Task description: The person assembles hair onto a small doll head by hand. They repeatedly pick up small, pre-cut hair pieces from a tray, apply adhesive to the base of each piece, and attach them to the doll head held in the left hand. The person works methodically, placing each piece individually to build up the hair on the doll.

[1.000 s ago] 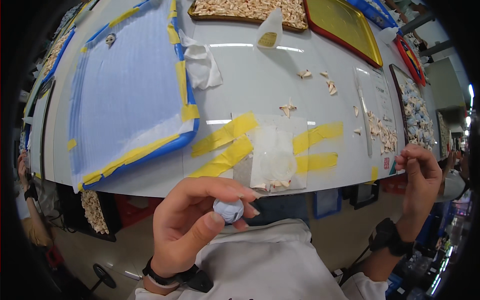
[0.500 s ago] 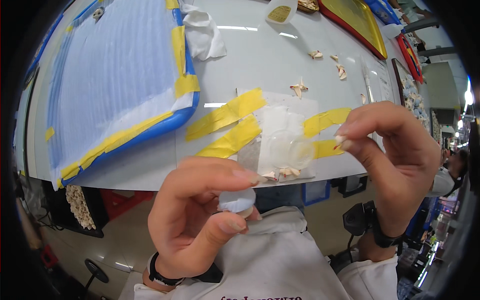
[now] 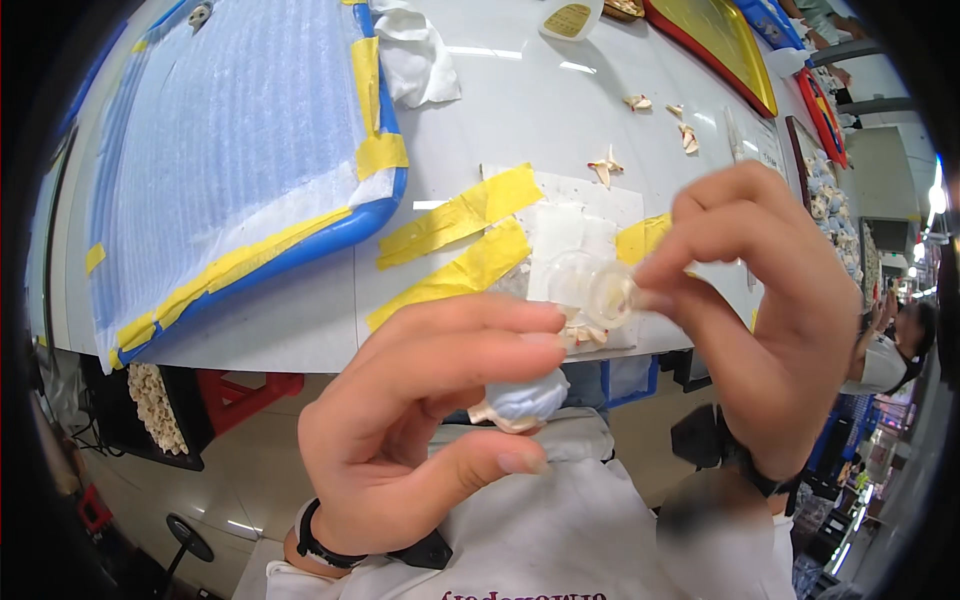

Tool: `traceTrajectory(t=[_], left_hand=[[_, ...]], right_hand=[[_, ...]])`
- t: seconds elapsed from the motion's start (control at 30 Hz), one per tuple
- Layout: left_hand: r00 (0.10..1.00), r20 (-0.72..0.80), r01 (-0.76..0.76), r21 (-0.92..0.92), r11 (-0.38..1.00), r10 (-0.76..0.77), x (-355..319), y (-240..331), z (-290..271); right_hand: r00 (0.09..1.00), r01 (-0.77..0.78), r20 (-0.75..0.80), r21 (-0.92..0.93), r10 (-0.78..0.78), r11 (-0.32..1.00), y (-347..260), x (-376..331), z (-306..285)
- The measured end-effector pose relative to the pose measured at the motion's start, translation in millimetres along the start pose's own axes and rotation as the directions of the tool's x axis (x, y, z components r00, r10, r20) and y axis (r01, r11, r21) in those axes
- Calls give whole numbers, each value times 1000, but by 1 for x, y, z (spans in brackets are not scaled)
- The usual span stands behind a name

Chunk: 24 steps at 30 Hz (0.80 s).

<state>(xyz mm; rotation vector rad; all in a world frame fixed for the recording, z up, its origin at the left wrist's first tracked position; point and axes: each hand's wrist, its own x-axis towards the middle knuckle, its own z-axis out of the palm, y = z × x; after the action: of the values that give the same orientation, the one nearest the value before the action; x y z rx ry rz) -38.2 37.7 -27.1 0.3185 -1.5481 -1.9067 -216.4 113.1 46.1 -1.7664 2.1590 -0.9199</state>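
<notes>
A small rounded piece, ridged and pale blue with a cream edge, sits in the fingers of my left hand in front of the table's near edge. The thumb is below it and the fingers curl over it. My right hand, slightly blurred, is pinched at the rim of a round clear plastic dish. What lies in that pinch is too small and smeared to make out. Under the dish is a white sheet held by yellow tape. Small cream pieces with red tips lie by the dish.
To the left stands a blue-rimmed tray covered in bluish padded sheeting. A white cloth lies beside it. More cream pieces are scattered farther back, near a bottle and a red-rimmed gold tray. Another person is at the right.
My right hand has moved left to the clear dish; the red-tipped cream piece it pinched no longer shows clearly. My left hand has turned the blue piece, showing its ridged side, and shifted slightly right.
</notes>
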Motion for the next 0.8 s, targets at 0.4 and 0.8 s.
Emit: traceTrajectory(t=[0.4,0.8], left_hand=[[975,110,-219,348,912,193,4,11,13],[973,31,-220,405,887,227,4,11,3]], right_hand=[[999,34,-13,434,-31,900,-14,-40,10],[998,63,-26,304,-58,951,2,-21,-23]])
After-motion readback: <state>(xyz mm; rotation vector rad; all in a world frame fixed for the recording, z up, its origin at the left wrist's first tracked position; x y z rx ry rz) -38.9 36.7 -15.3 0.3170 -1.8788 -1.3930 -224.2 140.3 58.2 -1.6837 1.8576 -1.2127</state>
